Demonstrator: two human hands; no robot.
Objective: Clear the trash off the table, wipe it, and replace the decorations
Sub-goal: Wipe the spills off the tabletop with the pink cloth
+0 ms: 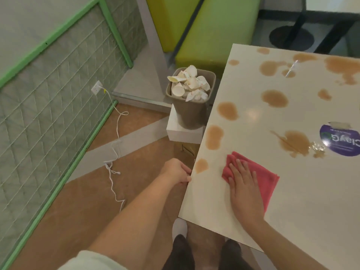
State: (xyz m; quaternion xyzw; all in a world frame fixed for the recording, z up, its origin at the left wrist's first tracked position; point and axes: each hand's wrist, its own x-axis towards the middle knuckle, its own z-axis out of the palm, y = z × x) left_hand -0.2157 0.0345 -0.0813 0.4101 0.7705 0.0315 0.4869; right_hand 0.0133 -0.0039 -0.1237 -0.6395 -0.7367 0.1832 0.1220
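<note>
My right hand (244, 189) lies flat, fingers straight, on a folded pink cloth (259, 177) near the six o'clock corner of the white table (292, 211). My left hand (178, 172) grips the table's edge at nine o'clock of the cloth. Brown puddles (274, 98) dot the tabletop from eleven round to two o'clock, one beside a round purple sticker (341, 142). Off the table's edge at eleven o'clock, a grey bin (190, 112) brims with crumpled paper cups (190, 84).

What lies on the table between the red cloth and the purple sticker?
In the head view, a brown spill with small glinting bits at its right edge lies between the red cloth and the purple sticker.
</note>
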